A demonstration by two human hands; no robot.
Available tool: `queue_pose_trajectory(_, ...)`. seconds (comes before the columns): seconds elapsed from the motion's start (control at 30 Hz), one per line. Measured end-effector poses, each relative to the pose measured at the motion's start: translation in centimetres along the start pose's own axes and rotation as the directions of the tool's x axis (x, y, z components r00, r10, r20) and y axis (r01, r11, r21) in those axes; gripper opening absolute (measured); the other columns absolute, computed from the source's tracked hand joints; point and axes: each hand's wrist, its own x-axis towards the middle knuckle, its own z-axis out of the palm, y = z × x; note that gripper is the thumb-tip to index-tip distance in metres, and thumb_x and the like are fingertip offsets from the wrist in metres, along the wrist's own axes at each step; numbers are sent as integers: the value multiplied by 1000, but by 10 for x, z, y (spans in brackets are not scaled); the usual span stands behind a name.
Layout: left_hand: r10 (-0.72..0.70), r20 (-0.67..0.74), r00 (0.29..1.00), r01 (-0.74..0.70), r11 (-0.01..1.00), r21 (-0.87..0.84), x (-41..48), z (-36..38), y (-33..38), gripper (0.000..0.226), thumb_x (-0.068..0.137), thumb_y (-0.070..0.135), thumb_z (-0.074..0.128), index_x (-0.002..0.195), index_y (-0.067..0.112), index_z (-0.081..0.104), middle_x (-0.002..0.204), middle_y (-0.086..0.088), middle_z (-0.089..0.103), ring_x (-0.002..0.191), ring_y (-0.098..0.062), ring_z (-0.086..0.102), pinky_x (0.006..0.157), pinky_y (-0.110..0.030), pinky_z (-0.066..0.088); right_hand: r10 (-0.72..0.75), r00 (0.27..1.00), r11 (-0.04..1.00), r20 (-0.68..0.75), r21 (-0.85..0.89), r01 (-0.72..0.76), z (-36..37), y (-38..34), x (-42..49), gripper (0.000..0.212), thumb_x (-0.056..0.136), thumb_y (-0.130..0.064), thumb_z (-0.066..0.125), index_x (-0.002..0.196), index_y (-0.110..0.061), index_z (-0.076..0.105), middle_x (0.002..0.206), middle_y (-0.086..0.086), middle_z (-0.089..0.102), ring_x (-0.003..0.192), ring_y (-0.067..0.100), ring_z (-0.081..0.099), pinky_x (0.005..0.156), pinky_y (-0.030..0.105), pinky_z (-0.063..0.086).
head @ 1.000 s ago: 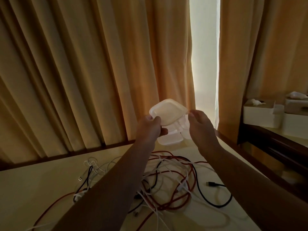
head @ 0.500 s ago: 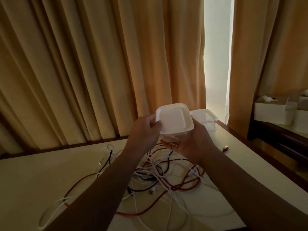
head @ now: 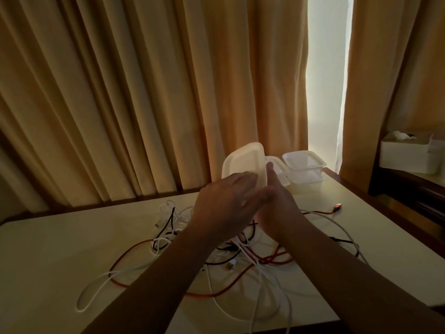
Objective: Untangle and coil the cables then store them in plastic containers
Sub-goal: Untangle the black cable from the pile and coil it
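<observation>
Above the cable tangle [head: 240, 259], 2 hands hold 1 tilted white container [head: 243, 160]. Fingers of the left hand [head: 226, 198] lie flat across its broad face. On the right hand [head: 281, 208], only a thumb against the edge shows, the fingers are hidden and the grip is unclear. Behind the tangle, at least 2 more containers [head: 304, 161] sit stacked. Red, white and black strands overlap too tightly to count.

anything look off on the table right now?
Mainly the cables: red, white and black strands lie in one tangle on the table, none coiled, and white strands reach its near edge. The container between left hand and right hand is tipped steeply on edge. The stacked containers look upright.
</observation>
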Motion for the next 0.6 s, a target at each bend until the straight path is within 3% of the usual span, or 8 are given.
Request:
queue_pose_trajectory(0.1,50,-28,998,-50,999,16,-1,2,-3,60,102,60,37,128,15,67,125,-2,73,107,-19,71,83,-38,59,-8,1000,1000,-2,-20,8,-2,2,4,54,97,-62,46,135,-23,49,125,12,66,113,32,65,63,40,63)
queue_pose_trajectory(0.2,133,-45,990,-127,983,131,-4,11,-8,46,107,46,36,126,14,63,120,-5,73,100,-20,74,75,-36,63,19,999,1000,-39,-8,-19,-2,5,9,56,96,-65,47,138,-28,48,130,11,63,119,32,62,69,43,62)
queue_pose_trajectory(0.27,180,-15,984,-174,967,183,-6,19,-10,32,107,35,43,126,12,54,115,-10,73,92,-24,76,66,-40,65,-36,996,999,-87,-11,35,-3,9,12,54,98,-61,47,142,-29,44,137,11,58,124,32,59,71,32,59)
queue_pose_trajectory(0.33,155,-20,988,-150,976,161,-8,25,-14,28,104,29,51,126,11,49,109,-14,74,84,-23,77,59,-39,65,-1,998,981,-65,194,13,-19,15,26,47,103,-42,48,146,-25,38,141,9,53,128,28,56,80,14,52)
queue_pose_trajectory(0.4,13,-133,991,-11,1000,13,-6,21,-14,28,108,32,40,124,12,51,101,-9,73,75,-15,75,53,-28,62,-10,996,977,-91,212,29,-30,18,33,38,105,-38,46,142,-31,41,136,8,58,122,30,61,90,22,53)
queue_pose_trajectory(0.47,-263,-226,938,209,948,-239,-4,14,-12,33,110,38,29,119,18,54,95,3,66,74,-6,70,51,-19,58,-88,992,996,-95,-24,86,-26,18,25,42,105,-52,39,140,-31,46,130,14,64,114,35,66,93,47,55)
queue_pose_trajectory(0.53,-517,-234,823,390,815,-428,0,10,-14,27,110,39,30,113,25,52,96,9,60,81,-2,65,53,-15,54,-58,998,997,-35,-52,57,-24,14,21,46,106,-53,35,143,-28,46,129,16,67,113,37,67,93,52,54)
queue_pose_trajectory(0.6,-754,-184,630,485,568,-665,2,10,-24,24,111,38,34,114,27,54,106,7,63,91,-5,65,58,-18,57,-82,996,996,-45,-50,79,-20,9,15,44,105,-52,40,138,-24,52,130,17,66,113,41,66,94,57,53)
